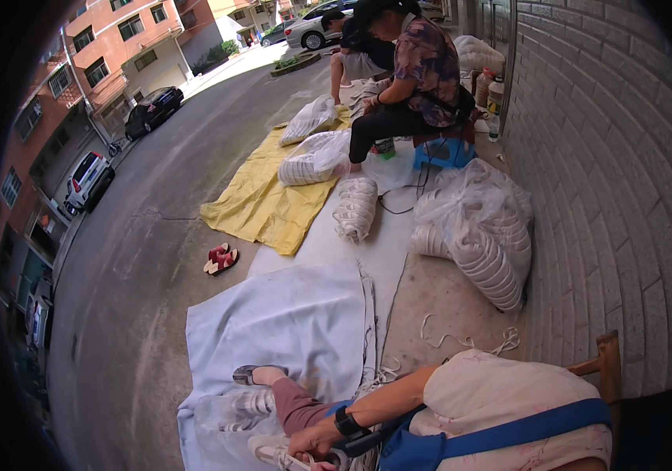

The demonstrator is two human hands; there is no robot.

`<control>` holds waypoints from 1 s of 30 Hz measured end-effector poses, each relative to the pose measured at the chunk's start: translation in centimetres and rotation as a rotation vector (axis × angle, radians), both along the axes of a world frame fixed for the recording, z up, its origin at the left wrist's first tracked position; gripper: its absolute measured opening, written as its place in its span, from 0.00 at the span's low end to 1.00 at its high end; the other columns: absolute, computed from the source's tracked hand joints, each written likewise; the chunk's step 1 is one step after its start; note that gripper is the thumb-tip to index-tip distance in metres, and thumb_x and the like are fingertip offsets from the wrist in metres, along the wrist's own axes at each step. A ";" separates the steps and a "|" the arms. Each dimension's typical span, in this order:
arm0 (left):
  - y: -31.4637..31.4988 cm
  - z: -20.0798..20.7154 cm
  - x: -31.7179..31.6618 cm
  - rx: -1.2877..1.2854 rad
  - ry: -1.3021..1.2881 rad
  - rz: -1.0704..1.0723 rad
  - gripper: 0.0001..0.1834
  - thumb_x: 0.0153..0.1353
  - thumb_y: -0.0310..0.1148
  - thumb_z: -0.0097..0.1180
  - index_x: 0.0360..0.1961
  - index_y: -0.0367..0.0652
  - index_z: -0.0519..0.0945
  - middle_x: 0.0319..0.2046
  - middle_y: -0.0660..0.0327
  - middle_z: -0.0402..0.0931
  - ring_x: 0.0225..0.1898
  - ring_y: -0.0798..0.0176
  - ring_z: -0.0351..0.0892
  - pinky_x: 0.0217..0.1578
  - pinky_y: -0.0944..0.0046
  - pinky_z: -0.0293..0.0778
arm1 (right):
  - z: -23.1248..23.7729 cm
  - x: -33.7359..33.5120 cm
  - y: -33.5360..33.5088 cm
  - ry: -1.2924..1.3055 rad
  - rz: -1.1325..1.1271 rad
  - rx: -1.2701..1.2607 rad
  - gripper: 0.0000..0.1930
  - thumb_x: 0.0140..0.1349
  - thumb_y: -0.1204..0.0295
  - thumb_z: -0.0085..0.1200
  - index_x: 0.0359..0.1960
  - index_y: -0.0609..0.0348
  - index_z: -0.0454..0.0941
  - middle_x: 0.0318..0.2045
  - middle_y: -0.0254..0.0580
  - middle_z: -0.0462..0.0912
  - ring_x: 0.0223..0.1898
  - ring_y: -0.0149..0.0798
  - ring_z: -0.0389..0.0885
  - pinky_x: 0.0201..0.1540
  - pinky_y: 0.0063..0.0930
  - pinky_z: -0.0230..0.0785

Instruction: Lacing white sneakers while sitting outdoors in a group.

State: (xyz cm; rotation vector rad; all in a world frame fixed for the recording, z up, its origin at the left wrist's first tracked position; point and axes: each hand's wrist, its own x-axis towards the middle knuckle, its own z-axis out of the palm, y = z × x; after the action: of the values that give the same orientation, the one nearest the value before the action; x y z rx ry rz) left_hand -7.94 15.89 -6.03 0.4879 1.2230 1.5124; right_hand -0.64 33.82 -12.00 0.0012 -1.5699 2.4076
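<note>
My right hand (314,441), with a black band on its wrist, is closed on a pale shoe (269,450) in front of my lap. Only a few fingers of my left hand (325,465) show at the lower edge, curled close beside the shoe; what they grip is hidden. A clear plastic bag (214,416) holding pale, striped-looking things lies just beyond the shoe. Next to it, my foot in a grey shoe (245,374) rests on a light blue cloth (273,314). A blue strap (524,430) crosses my patterned top.
Loose white laces (461,341) lie on the ground. A big bag of pale bundles (481,235) leans by the brick wall (618,196). Ahead are a pale bundle (356,208), a yellow sheet (261,200), red sandals (221,259) and two seated people, one on a blue stool (446,152).
</note>
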 end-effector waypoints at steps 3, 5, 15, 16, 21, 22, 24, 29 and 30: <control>-3.7 0.1 -2.4 0.078 -0.122 0.186 0.17 0.69 0.38 0.38 0.29 0.39 0.73 0.45 0.51 0.68 0.45 0.51 0.59 0.47 0.50 0.52 | -0.1 -0.2 1.2 -0.510 0.132 -0.328 0.04 0.51 0.71 0.60 0.23 0.57 0.79 0.17 0.32 0.73 0.16 0.30 0.67 0.19 0.31 0.59; -5.7 -0.1 -4.2 0.129 -0.208 0.288 0.17 0.69 0.37 0.38 0.27 0.38 0.72 0.52 0.47 0.67 0.55 0.45 0.61 0.58 0.44 0.53 | -1.7 -0.5 2.6 -0.495 0.056 -0.208 0.07 0.50 0.69 0.60 0.28 0.58 0.79 0.24 0.36 0.75 0.22 0.34 0.70 0.22 0.34 0.64; -9.1 -2.2 -11.6 0.581 -0.363 0.357 0.11 0.64 0.38 0.45 0.29 0.44 0.74 0.47 0.48 0.74 0.55 0.47 0.66 0.59 0.40 0.56 | -13.0 -0.5 6.5 -0.210 -0.136 0.205 0.12 0.49 0.77 0.56 0.38 0.63 0.76 0.14 0.37 0.68 0.13 0.32 0.66 0.15 0.28 0.58; -8.5 -2.3 -12.5 0.637 -0.354 0.316 0.11 0.64 0.39 0.45 0.31 0.45 0.74 0.49 0.50 0.73 0.57 0.48 0.65 0.60 0.41 0.55 | -14.1 -0.7 5.9 -0.005 -0.336 0.371 0.03 0.53 0.74 0.57 0.26 0.60 0.76 0.13 0.31 0.66 0.12 0.28 0.63 0.14 0.27 0.54; -22.9 -3.1 -14.7 0.739 -0.177 0.391 0.12 0.66 0.41 0.47 0.43 0.49 0.77 0.55 0.62 0.71 0.64 0.54 0.60 0.64 0.44 0.52 | -9.1 -0.5 7.3 -0.724 -0.259 -0.533 0.12 0.56 0.69 0.57 0.18 0.53 0.68 0.10 0.31 0.63 0.08 0.34 0.60 0.11 0.32 0.47; -29.8 -2.4 -12.9 0.716 -0.114 0.459 0.13 0.66 0.42 0.47 0.46 0.50 0.77 0.57 0.64 0.71 0.65 0.56 0.59 0.64 0.45 0.51 | -7.0 0.4 7.4 -0.770 -0.414 -0.567 0.11 0.56 0.72 0.56 0.18 0.53 0.69 0.10 0.28 0.61 0.08 0.29 0.56 0.12 0.27 0.44; -36.1 -0.5 -9.7 0.635 -0.084 0.754 0.12 0.66 0.41 0.47 0.43 0.52 0.80 0.56 0.64 0.72 0.65 0.56 0.60 0.63 0.32 0.43 | -4.6 2.1 9.8 -0.764 -0.409 -0.607 0.10 0.57 0.74 0.54 0.20 0.51 0.69 0.13 0.25 0.62 0.10 0.23 0.52 0.12 0.19 0.42; -35.2 3.4 -4.5 0.343 -0.109 1.904 0.13 0.65 0.40 0.48 0.46 0.50 0.79 0.53 0.63 0.74 0.60 0.50 0.66 0.61 0.31 0.47 | -3.4 4.2 10.8 -0.769 -0.224 -0.296 0.02 0.59 0.71 0.54 0.31 0.53 0.75 0.15 0.21 0.59 0.12 0.20 0.50 0.13 0.16 0.40; -36.1 3.7 -3.9 0.332 -0.063 1.916 0.14 0.65 0.41 0.48 0.48 0.51 0.78 0.51 0.63 0.74 0.58 0.51 0.67 0.61 0.33 0.50 | -3.9 3.9 10.4 -0.787 -0.194 -0.297 0.02 0.59 0.71 0.54 0.31 0.53 0.75 0.15 0.21 0.59 0.12 0.20 0.50 0.13 0.16 0.40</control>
State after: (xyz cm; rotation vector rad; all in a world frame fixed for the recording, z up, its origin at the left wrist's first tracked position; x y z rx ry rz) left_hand -11.83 -20.24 -2.36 -0.9040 1.3049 3.2372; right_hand 3.25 44.20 -15.94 -1.2194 -1.3349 2.5869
